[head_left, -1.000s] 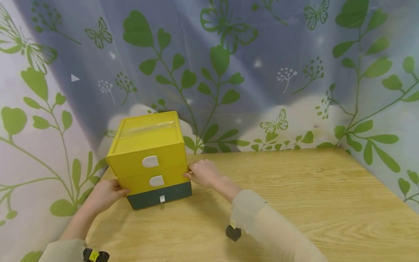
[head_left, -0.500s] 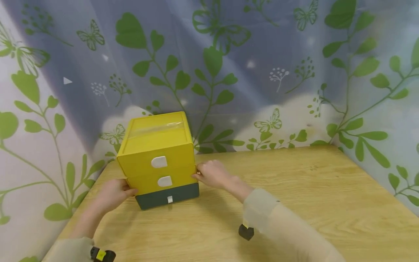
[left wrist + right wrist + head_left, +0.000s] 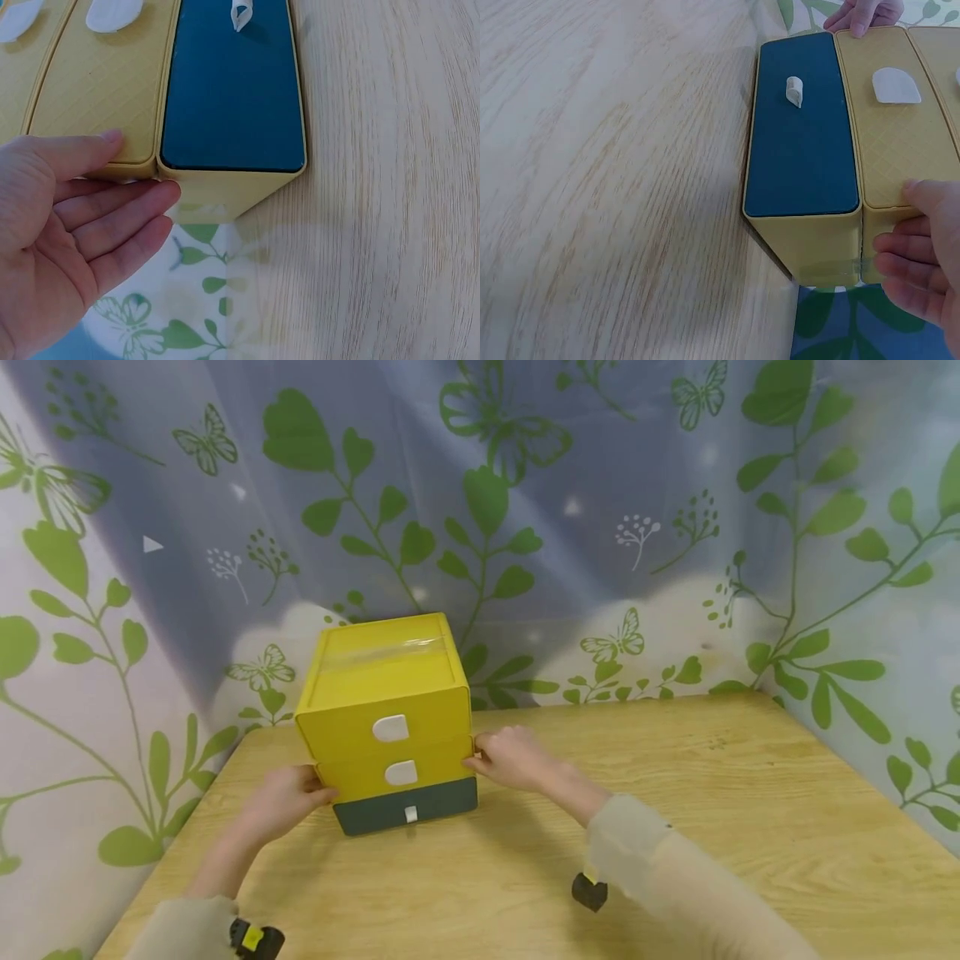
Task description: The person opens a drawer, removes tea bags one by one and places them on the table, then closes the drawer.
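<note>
A yellow drawer organizer [image 3: 384,672] stands on the wooden table, left of centre in the head view. Its upper two drawer fronts are yellow with white rounded tabs; the bottom drawer [image 3: 442,799] is dark green with a small whitish pull [image 3: 411,814]. All drawers look pushed in. My left hand [image 3: 281,802] holds the left side at middle-drawer height, thumb on the front edge and fingers along the side wall. Opposite it, my right hand [image 3: 922,251] grips the right side the same way, its thumb touching the middle drawer front [image 3: 896,150].
The wooden table [image 3: 675,810] stretches out to the right and front of the organizer. A curtain [image 3: 570,527] with leaves and butterflies hangs behind and along both sides. Clear tape [image 3: 382,653] lies across the organizer's top.
The organizer has slid rightward along the table, both hands moving with it and keeping their hold. The head view turned slightly right at first. The drawers stay as they were.
</note>
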Tool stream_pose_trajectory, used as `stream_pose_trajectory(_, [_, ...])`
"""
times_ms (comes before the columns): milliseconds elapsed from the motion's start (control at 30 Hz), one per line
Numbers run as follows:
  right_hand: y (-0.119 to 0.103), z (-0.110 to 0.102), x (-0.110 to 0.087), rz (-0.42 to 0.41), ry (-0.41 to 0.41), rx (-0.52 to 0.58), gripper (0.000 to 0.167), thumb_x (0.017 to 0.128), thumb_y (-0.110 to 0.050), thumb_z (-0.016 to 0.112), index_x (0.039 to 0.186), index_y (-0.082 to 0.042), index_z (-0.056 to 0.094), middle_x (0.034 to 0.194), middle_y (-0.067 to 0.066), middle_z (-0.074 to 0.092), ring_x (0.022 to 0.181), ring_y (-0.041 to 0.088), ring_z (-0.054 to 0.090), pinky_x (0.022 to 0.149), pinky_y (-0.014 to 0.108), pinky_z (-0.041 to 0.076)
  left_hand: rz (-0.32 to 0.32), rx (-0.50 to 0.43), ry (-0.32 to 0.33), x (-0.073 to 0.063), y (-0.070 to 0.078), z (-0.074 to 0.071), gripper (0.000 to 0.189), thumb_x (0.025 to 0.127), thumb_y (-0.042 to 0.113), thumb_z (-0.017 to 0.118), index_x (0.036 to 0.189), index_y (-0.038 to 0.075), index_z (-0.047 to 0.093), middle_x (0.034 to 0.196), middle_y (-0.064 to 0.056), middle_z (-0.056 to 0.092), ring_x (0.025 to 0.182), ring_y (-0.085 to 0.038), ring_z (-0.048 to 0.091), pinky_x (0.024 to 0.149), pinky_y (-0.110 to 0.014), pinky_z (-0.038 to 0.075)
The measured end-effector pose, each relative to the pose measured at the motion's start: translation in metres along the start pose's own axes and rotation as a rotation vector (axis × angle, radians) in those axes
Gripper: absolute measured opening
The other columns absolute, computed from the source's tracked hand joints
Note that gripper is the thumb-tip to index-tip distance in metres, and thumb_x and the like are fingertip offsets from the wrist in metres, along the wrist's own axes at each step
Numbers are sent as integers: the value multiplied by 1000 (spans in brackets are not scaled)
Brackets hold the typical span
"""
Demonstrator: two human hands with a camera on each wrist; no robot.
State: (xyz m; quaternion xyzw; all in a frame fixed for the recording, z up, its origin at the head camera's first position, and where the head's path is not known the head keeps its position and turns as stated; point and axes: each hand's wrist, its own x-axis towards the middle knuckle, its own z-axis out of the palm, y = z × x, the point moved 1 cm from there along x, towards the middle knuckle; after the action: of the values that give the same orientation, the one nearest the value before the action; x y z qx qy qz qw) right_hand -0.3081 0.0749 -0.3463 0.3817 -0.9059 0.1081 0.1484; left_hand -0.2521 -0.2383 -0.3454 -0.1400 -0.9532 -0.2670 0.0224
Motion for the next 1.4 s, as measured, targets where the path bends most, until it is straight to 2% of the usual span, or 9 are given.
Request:
stream_pose_trajectory(200, [6, -7, -7, -1, -12, 16, 22, 89, -26, 63, 76, -8, 62, 65, -3, 59, 50, 5, 47, 47, 20, 38, 5, -13, -16, 7, 7, 4, 26, 87, 19, 63, 101, -3, 65, 93, -15, 68, 85, -31, 64, 70, -42, 51])
stream_pose_trajectory(500, [15, -6, -24, -39, 99, -13, 25, 87, -24, 66, 69, -11, 55, 58, -5, 49, 47, 5, 38, 44, 20, 32, 0, -23, -25, 14, 17, 13, 25, 87, 18, 64, 100, -3, 66, 91, -12, 68, 82, -26, 65, 69, -40, 51])
stream_pose_trajectory(633, [19, -9, -30, -23, 124, -16, 27, 85, -24, 67, 67, -11, 53, 56, -6, 44, 48, 5, 35, 44, 20, 29, 16, -2, -26, 20, 23, 16, 23, 86, 19, 64, 96, -2, 67, 88, -11, 69, 79, -24, 65, 68, -40, 51])
stream_pose_trajectory(800, [26, -13, -38, 6, 135, -10, 26, 85, -24, 68, 67, -11, 54, 58, -6, 47, 48, 5, 37, 45, 20, 31, 50, 14, -20, 27, 31, 20, 22, 86, 18, 64, 94, -1, 67, 87, -10, 69, 79, -24, 65, 70, -40, 50])
stream_pose_trajectory(1167, [41, -15, -55, 27, 190, -1, 28, 82, -26, 70, 63, -14, 53, 56, -8, 46, 47, 4, 36, 44, 20, 30, 97, -26, -12, 36, 46, 31, 18, 86, 15, 64, 92, -2, 67, 85, -10, 69, 77, -23, 65, 68, -38, 51])
stream_pose_trajectory(1400, [48, -16, -68, 44, 218, 58, 25, 81, -25, 71, 65, -14, 56, 56, -10, 47, 46, 2, 37, 44, 19, 32, 91, 0, -29, 41, 55, 38, 19, 86, 18, 64, 92, 0, 68, 84, -7, 69, 74, -19, 64, 66, -36, 50])
